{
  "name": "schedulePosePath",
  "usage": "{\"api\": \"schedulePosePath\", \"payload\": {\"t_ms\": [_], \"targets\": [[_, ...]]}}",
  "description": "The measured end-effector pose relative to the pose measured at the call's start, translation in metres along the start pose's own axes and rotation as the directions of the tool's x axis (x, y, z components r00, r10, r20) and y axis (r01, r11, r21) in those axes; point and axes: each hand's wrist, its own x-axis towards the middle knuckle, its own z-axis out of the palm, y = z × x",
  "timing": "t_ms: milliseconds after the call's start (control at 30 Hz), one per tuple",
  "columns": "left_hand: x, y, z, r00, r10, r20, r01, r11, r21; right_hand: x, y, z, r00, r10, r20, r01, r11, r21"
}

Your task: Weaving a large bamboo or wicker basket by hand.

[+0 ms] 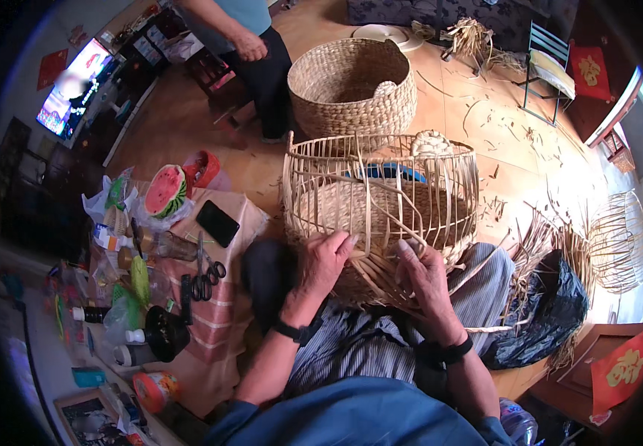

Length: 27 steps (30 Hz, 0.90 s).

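On my lap rests a half-woven basket (pixel 314 207); its lower wall is tightly plaited and its upper part is an open frame of upright stakes. A coil of pale straw (pixel 431 143) sits at its far rim. My left hand (pixel 325 262) is closed at the near side, thumb and forefinger pinching a flat straw strand. Just to its right, my right hand (pixel 423 281) also pinches a straw strand, which arches up over the basket's side. Between the two hands, several loose strands (pixel 375 269) fan out. Something blue (pixel 388 173) shows behind the stakes.
Beyond stands a larger finished basket (pixel 351 97), beside another person (pixel 243 56). A table at left bears a phone (pixel 218 223), scissors (pixel 206 279), cut watermelon (pixel 165 191) and bottles. At right lie straw bundles (pixel 533 249), a black plastic bag (pixel 540 320) and a wire frame (pixel 618 241).
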Motion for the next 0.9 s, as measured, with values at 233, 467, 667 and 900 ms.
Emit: {"api": "schedulePosePath", "payload": {"t_ms": [233,467,667,900], "targets": [[-0.013,0.036,-0.022,0.956,0.276,0.095,-0.285,0.954,0.094,-0.013,-0.007,-0.004,0.994,-0.076,-0.084,0.088,0.986,0.143],[-0.007,0.016,-0.014,0.942,0.292,0.165,-0.284,0.956,-0.072,-0.025,0.016,-0.048,0.987,-0.018,0.159,-0.021,0.970,0.240],[-0.006,0.004,-0.010,0.944,0.104,0.312,0.006,0.943,-0.332,-0.044,0.034,-0.098,0.976,-0.051,-0.212,0.192,0.660,0.727],[0.006,0.004,-0.016,0.910,0.136,0.392,-0.025,0.962,-0.274,-0.073,0.030,-0.078,0.999,0.031,-0.022,-0.034,0.981,-0.189]]}}
